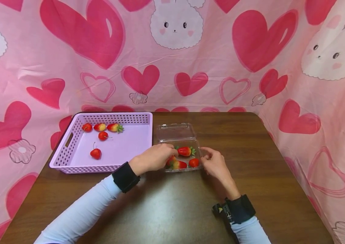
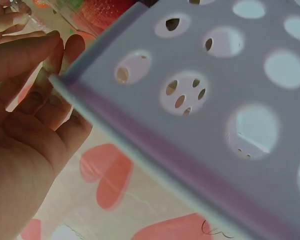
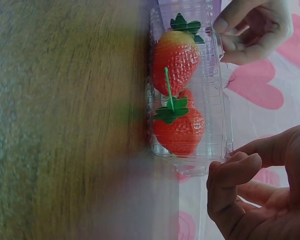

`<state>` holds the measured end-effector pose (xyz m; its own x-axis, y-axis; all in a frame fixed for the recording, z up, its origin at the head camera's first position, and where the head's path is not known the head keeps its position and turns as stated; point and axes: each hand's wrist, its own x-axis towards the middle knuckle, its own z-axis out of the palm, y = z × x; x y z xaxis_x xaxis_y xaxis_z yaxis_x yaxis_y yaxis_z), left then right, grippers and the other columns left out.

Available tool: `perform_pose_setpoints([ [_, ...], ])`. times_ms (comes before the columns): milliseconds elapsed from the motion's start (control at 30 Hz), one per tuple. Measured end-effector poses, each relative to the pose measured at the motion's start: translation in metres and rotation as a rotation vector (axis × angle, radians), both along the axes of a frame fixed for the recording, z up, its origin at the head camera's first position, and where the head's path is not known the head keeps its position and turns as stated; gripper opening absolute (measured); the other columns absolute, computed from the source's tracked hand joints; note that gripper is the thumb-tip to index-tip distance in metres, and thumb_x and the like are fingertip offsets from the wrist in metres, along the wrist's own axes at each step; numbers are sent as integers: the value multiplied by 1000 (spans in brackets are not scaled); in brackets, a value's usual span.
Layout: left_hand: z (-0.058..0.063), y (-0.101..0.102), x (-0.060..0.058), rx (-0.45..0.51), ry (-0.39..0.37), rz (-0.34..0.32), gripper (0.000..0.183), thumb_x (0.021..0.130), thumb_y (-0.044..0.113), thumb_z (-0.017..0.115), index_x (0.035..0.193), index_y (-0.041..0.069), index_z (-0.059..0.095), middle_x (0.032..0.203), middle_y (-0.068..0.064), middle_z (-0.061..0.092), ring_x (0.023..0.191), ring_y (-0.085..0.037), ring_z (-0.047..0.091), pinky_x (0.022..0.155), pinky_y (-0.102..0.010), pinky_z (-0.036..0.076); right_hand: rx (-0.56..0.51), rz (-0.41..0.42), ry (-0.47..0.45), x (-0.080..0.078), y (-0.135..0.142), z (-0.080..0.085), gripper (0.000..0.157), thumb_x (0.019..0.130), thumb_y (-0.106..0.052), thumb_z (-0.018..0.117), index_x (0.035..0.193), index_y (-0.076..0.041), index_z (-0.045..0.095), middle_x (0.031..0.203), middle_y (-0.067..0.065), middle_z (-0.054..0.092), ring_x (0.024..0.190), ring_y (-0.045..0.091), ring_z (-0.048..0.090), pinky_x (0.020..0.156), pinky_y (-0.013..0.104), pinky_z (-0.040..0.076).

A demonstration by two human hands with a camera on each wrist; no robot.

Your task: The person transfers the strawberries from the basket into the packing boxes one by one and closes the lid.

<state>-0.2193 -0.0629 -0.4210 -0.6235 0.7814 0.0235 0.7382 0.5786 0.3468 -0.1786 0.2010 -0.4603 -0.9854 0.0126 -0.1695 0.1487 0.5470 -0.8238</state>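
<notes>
Head view: a lavender basket (image 1: 123, 142) stands on the wooden counter (image 1: 270, 176), with a clear box (image 1: 197, 171) just to its right. The lid (image 1: 177, 133) of the box lies folded back on the far side. At least four strawberries (image 1: 185, 151) lie inside the box; one, with green leaves, sits toward the back, and the others are nearer the front wall. The basket holds five red fruits (image 1: 95, 154): three in a row along the back, one just in front of them, one nearer the front; the last two carry thin stems.

The left hand (image 1: 155, 157) is over the left side of the box, fingers bent. The right wrist view places its thumb and fingertips at rim height; whether they grip anything cannot be told. The left wrist view shows this hand beside the basket's rim, fingers loosely curved.

The right hand (image 1: 215, 164) pinches the box's near corner between thumb and forefinger, as seen in the right wrist view. Dark bands (image 1: 126, 177) encircle both wrists. A pink cloth (image 1: 190, 57) printed with hearts and rabbits hangs behind.
</notes>
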Motion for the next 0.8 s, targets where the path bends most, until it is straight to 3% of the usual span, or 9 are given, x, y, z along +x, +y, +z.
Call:
perform_pose_setpoints([
  [333,1,-1,-1,8,10,8,28,93,-3,73,120,6,77,106,-10,72,94,-22,69,92,-40,58,-2,1,6,1,1,-1,45,100,-5,59,145,-6,59,78,10,59,53,23,53,55,34,50],
  [567,10,-8,-4,38,38,32,24,98,0,68,121,2,76,111,-12,73,100,-26,71,93,-43,58,1,8,-2,1,0,-1,46,100,-5,59,146,-7,57,79,10,60,52,23,53,55,34,51],
  [800,13,-18,-11,52,95,70,26,96,2,71,121,3,77,103,-10,71,91,-24,70,86,-40,59,-6,11,-2,1,0,0,47,100,-5,58,147,-6,56,78,10,60,52,23,53,55,35,51],
])
